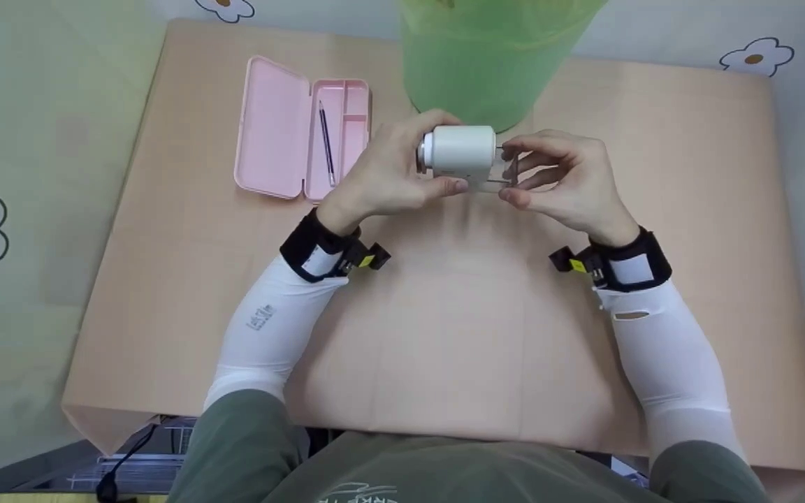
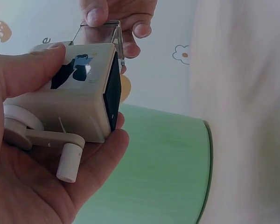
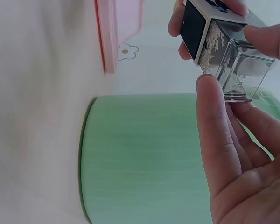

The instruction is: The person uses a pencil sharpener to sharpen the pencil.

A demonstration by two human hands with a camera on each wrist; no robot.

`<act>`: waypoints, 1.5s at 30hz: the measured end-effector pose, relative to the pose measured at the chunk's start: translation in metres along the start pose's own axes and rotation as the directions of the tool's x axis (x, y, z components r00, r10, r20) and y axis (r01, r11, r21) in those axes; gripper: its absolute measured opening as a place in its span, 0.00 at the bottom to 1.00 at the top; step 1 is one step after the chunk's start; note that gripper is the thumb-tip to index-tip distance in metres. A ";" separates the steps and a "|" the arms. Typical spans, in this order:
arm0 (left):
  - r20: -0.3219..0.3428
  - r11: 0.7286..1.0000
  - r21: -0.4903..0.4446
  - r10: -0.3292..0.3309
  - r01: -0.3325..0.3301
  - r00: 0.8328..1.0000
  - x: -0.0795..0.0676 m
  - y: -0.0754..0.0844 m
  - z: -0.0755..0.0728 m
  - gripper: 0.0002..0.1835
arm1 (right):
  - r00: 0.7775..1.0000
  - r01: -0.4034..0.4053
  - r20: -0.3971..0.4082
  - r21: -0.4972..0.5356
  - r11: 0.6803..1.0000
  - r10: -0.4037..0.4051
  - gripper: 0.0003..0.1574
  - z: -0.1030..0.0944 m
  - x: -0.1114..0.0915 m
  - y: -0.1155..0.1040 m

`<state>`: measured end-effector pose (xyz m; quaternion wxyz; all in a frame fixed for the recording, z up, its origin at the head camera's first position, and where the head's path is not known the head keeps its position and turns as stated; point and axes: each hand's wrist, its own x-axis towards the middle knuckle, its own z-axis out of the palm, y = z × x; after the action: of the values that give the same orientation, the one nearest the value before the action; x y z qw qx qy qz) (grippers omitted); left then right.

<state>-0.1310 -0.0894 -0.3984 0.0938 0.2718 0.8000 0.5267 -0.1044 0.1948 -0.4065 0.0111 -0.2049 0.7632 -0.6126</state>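
Observation:
A cream crank pencil sharpener (image 1: pixel 464 148) lies on its side in my left hand (image 1: pixel 390 168), held above the table near the green bin. The left thumb presses on its printed face, and the fingers curl round from beneath. Its crank handle (image 2: pixel 70 162) points toward the left palm in the left wrist view. My right hand (image 1: pixel 581 178) pinches the clear shavings drawer (image 3: pixel 247 74) between thumb and fingers. That drawer sticks partly out of the sharpener's body. Pale shavings (image 3: pixel 211 46) show at the drawer's inner end, next to the body.
A green bin (image 1: pixel 476 77) with a yellowish liner stands at the back, just beyond the hands. An opened pink pencil case (image 1: pixel 271 129) lies to the left, with a dark pencil (image 1: pixel 326 143) in its long compartment. A peach cloth (image 1: pixel 444 335) covers the table.

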 end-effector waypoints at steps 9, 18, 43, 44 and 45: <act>-0.017 0.999 -0.034 -0.012 0.012 1.000 0.002 -0.001 -0.005 0.33 | 1.000 0.015 -0.023 -0.013 1.000 -0.015 0.30 -0.009 0.000 0.001; -0.016 1.000 -0.011 -0.025 0.025 1.000 0.004 -0.002 -0.008 0.33 | 0.999 0.010 -0.042 -0.052 0.999 -0.012 0.31 -0.017 -0.001 -0.002; 0.054 0.997 -0.016 -0.075 0.076 0.996 0.007 -0.012 -0.010 0.34 | 0.983 0.106 -0.151 0.018 0.994 -0.102 0.30 -0.023 -0.003 -0.014; 0.062 0.996 -0.016 -0.081 0.083 0.995 0.008 -0.012 -0.010 0.34 | 0.981 0.118 -0.156 0.026 0.993 -0.112 0.30 -0.024 -0.003 -0.015; 0.069 0.996 -0.014 -0.085 0.087 0.994 0.008 -0.013 -0.010 0.34 | 0.979 0.130 -0.161 0.025 0.991 -0.124 0.30 -0.025 -0.003 -0.016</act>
<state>-0.1462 -0.0965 -0.4047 0.1458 0.2540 0.8029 0.5193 -0.1038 0.2159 -0.3855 -0.0854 -0.2034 0.7360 -0.6400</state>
